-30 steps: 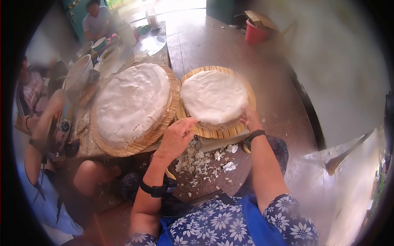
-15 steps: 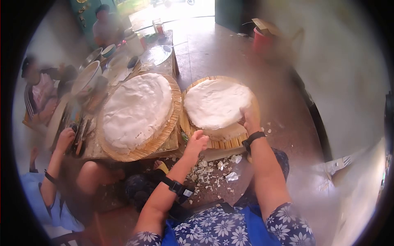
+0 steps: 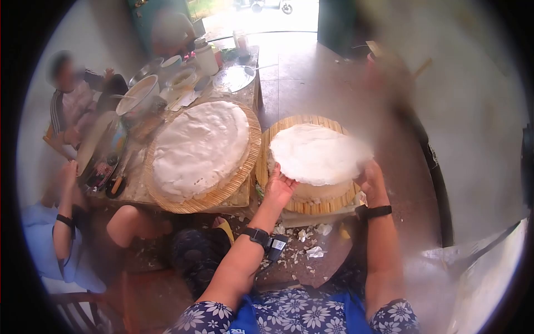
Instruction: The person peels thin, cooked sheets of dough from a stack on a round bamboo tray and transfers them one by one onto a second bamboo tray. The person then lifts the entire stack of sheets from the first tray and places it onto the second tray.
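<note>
A thin, round white sheet that looks like dough (image 3: pixel 320 153) is lifted at its near edge off a pale round stack (image 3: pixel 322 193) on the smaller woven straw mat (image 3: pixel 342 206). My left hand (image 3: pixel 281 186) holds its near left edge, palm turned up with the thumb over the rim. At the right edge, my right hand (image 3: pixel 372 181) grips the sheet; its fingertips are partly hidden and blurred. To the left, a larger white round (image 3: pixel 200 150) with a wrinkled surface lies on a bigger straw mat (image 3: pixel 161 199).
A wooden table (image 3: pixel 133 195) bears bowls (image 3: pixel 139 94), a shiny round lid (image 3: pixel 235 78) and a knife (image 3: pixel 118 182). Co-workers sit along the left, one in a blue top (image 3: pixel 58 245). White scraps (image 3: pixel 300 250) litter the floor. A wall (image 3: pixel 467 139) stands at right.
My left hand has moved from beside the mat to the sheet's edge and taken hold. The sheet's near right side has risen with my right hand. The view has shifted.
</note>
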Available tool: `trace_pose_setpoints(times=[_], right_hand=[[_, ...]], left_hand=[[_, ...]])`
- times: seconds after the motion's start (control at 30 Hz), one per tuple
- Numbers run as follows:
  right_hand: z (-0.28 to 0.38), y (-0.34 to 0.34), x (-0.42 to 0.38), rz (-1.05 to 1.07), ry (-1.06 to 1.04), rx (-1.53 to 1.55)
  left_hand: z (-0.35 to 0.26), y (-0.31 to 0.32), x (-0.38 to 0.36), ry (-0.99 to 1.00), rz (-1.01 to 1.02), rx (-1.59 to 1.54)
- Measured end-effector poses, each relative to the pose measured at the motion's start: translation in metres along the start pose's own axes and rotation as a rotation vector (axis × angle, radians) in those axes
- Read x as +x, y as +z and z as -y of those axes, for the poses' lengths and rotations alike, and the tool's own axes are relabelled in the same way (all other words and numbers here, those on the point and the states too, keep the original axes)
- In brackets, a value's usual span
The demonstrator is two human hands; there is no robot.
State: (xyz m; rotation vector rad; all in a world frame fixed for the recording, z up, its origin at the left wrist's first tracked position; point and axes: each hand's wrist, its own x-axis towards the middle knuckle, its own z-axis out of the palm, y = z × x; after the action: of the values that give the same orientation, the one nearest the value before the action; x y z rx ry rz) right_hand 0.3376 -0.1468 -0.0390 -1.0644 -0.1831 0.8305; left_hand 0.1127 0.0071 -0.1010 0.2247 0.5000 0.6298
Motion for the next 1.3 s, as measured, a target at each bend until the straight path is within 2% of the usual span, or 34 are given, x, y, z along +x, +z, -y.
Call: trace_pose_setpoints(times=[0.1, 0.2, 0.33, 0.47, 0.57, 0.6, 0.63, 0.7, 0.77, 0.8, 0.87, 0.93, 1.0, 1.13, 1.3], right_hand=[[0.001, -0.001, -0.003, -0.032, 0.014, -0.011], [0.0, -0.003, 0.0, -0.038, 0.011, 0.021], [0.008, -0.004, -0.005, 0.026, 0.003, 0.116], [0.022, 0.023, -0.026, 0.163, -0.058, 0.22], [0.027, 0.055, -0.044, 0.242, -0.107, 0.218], [0.027, 0.07, -0.05, 0.269, -0.119, 0.217], [0.027, 0.086, -0.056, 0.294, -0.132, 0.215], [0.02, 0.119, -0.062, 0.36, -0.154, 0.191], [0.014, 0.152, -0.065, 0.439, -0.177, 0.146], [0.012, 0.165, -0.064, 0.492, -0.189, 0.022], [-0.003, 0.206, -0.065, 0.568, -0.313, -0.038], [-0.022, 0.241, -0.063, 0.597, -0.322, -0.086], [-0.04, 0.268, -0.059, 0.58, -0.213, -0.124], [-0.064, 0.303, -0.07, 0.491, -0.02, -0.045], [-0.102, 0.299, -0.055, 0.493, 0.055, -0.319]], left_hand=[[-0.009, 0.016, 0.009, -0.033, -0.033, 0.028], [-0.007, 0.029, 0.013, 0.1, -0.092, 0.416], [-0.017, 0.065, 0.008, 0.193, -0.08, 0.495], [-0.04, 0.095, -0.006, 0.314, -0.055, 0.624], [-0.071, 0.116, -0.041, 0.472, 0.106, 0.605], [-0.083, 0.118, -0.053, 0.543, 0.07, 0.669], [-0.096, 0.118, -0.066, 0.586, 0.123, 0.607], [-0.124, 0.113, -0.097, 0.665, 0.229, 0.485], [-0.153, 0.106, -0.129, 0.705, 0.144, 0.491], [-0.168, 0.1, -0.142, 0.725, 0.102, 0.494], [-0.2, 0.078, -0.156, 0.782, 0.06, 0.535], [-0.228, 0.059, -0.167, 0.834, 0.0, 0.554], [-0.25, 0.042, -0.177, 0.879, -0.078, 0.551], [-0.285, -0.005, -0.182, 0.813, -0.308, 0.684], [-0.3, -0.061, -0.169, 0.701, -0.432, 0.77]])
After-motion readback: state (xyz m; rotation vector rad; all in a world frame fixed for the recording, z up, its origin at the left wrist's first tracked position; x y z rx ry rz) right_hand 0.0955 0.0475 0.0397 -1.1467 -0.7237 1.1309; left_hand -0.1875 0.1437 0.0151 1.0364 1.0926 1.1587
